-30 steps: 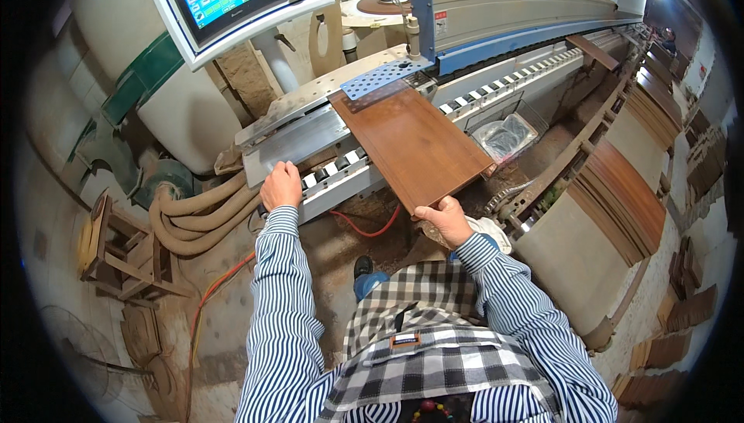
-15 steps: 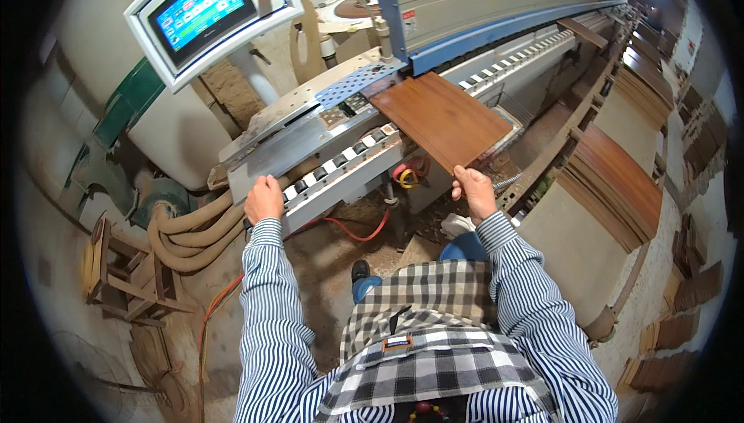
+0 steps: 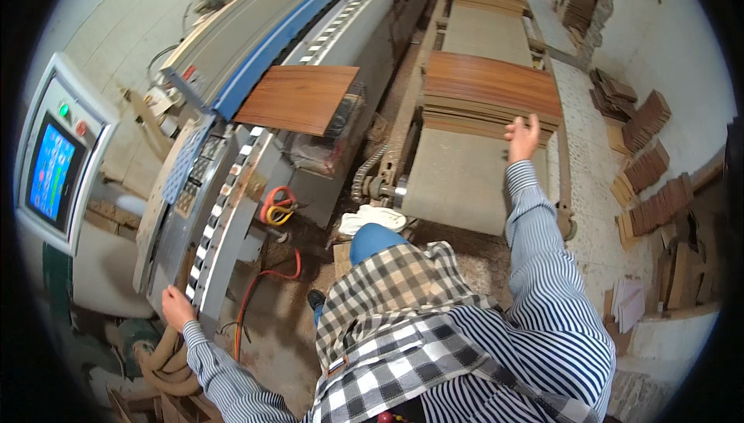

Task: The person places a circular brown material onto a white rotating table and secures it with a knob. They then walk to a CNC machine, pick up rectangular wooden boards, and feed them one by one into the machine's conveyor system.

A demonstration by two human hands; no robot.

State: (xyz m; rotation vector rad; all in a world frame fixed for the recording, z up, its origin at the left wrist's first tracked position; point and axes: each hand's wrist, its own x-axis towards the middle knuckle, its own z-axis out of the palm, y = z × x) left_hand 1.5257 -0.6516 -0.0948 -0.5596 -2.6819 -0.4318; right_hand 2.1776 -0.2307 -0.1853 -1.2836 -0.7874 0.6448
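— Where are your hands right now?

— Your right hand [image 3: 523, 134] is stretched out with fingers spread, grasping nothing, at the near right corner of the stack of brown panels [image 3: 491, 91] on the roller bed [image 3: 457, 179]. Your left hand [image 3: 177, 307] rests released on the near end of the machine's feed track [image 3: 225, 214].

— Which step is this?

— Fetching a panel, it seems; next you'd need to grip the top board's near edge.

— And the panel on the machine [image 3: 298, 97]?

— It lies flat, overhanging the track's right edge, long axis along the track.

Panel [image 3: 298, 97] on machine [image 3: 256, 27], stack [image 3: 492, 93] right.
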